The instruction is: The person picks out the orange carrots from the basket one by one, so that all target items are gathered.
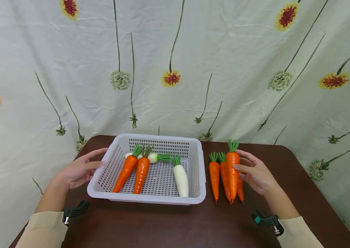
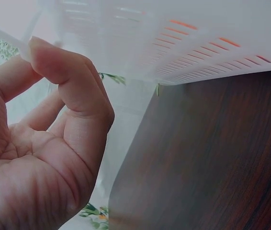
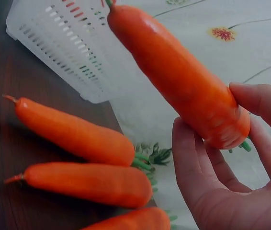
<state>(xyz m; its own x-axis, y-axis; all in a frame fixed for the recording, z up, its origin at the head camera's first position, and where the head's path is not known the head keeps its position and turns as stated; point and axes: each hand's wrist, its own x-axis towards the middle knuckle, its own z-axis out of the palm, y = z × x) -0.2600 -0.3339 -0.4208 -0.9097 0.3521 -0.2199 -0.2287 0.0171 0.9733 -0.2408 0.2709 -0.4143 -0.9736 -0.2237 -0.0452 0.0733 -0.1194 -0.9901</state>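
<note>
My left hand (image 1: pixel 80 172) grips the left rim of a white perforated plastic basket (image 1: pixel 147 197), thumb and fingertips at the edge. In the right wrist view my right hand (image 3: pixel 221 177) pinches an orange carrot (image 3: pixel 174 72) near its green-topped end, its thin tip pointing away. The held carrot is raised over three other carrots (image 3: pixel 83 184) on the table. Inside the basket, two carrots (image 1: pixel 142 175) lean side by side at the left. One white radish (image 1: pixel 181 181) lies at the right and another white radish (image 1: pixel 153 158) lies at the back, partly behind the carrots.
Everything stands on a dark brown wooden table (image 1: pixel 125 224) with rounded far corners. A pale cloth with printed flowers (image 1: pixel 162 113) hangs close behind it. Each wrist wears a dark strap (image 1: pixel 77 209). The table carrots lie just right of the basket.
</note>
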